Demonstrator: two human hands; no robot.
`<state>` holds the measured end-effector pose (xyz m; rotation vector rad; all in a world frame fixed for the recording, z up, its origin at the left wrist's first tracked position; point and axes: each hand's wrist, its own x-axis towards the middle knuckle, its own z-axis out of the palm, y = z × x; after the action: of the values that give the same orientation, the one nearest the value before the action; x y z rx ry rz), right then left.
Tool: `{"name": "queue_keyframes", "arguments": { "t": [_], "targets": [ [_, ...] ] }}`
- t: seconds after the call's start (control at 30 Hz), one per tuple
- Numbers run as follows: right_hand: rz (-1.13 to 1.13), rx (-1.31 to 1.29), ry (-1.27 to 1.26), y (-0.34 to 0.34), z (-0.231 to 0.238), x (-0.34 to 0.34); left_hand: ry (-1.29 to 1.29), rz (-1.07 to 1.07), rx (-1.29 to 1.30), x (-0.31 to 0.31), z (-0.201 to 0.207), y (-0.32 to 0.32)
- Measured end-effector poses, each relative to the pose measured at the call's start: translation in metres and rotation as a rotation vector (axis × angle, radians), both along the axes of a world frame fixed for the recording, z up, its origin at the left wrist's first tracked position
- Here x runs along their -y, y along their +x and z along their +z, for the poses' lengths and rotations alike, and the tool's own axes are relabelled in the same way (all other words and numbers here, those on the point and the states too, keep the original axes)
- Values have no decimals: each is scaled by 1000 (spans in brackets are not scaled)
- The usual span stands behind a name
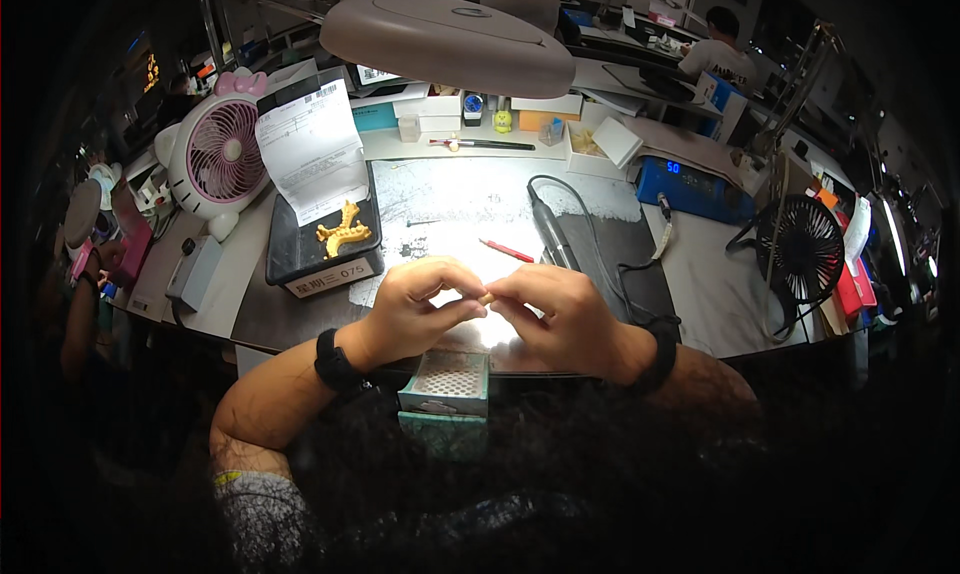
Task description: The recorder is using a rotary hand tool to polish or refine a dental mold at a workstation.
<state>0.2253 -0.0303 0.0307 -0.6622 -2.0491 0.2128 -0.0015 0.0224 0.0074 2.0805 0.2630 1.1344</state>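
Under the lamp's bright light, my left hand (pixel 425 302) and my right hand (pixel 560 309) meet fingertip to fingertip. Both are closed in a pinch around a tiny yellowish piece (pixel 487 299), too small and too covered by fingers to name. Just below them, at the bench's front edge, sits a greenish box with a perforated top (pixel 450 377). A red pencil (pixel 507 250) lies beyond my right hand, beside a dark grey corded handpiece (pixel 553 232). To the left of my left hand, a black tray (pixel 375 249) holds a branching golden-yellow piece (pixel 343 234).
A printed sheet (pixel 312 154) leans out of the tray. The lamp head (pixel 445 42) overhangs the bench. A pink-and-white fan (pixel 222 152) stands left, a black fan (pixel 800 249) right. The handpiece cord loops near a blue control unit (pixel 690 189). Another person (pixel 720 54) sits further back.
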Motion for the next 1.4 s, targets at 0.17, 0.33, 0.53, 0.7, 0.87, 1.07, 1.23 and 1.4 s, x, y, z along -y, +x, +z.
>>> {"name": "queue_keyframes", "arguments": {
  "t": [0.17, 0.33, 0.53, 0.7, 0.87, 1.07, 1.23, 1.4],
  "targets": [
    [12, 0, 21, -1, 1, 1, -12, 40, 38, 2, 0, 0],
    [-3, -41, 36, -3, 1, 1, 132, 69, -6, 3, 4, -2],
    [10, 5, 32, 1, 2, 1, 158, 117, -9, 5, 8, 0],
    [-9, -14, 62, -1, 2, 2, 185, 179, 10, 8, 6, 0],
    [-46, -35, 106, -3, 3, 0, 230, 228, 26, 9, 8, 4],
    [-101, -58, 254, -8, 35, -19, 346, 352, 122, -7, 36, 10],
    [-129, -12, 176, -9, 61, -40, 244, 428, 275, -41, 24, 17],
    [-172, -71, 202, -6, 63, -74, 188, 493, 270, -69, 37, 25]
  ]
}}
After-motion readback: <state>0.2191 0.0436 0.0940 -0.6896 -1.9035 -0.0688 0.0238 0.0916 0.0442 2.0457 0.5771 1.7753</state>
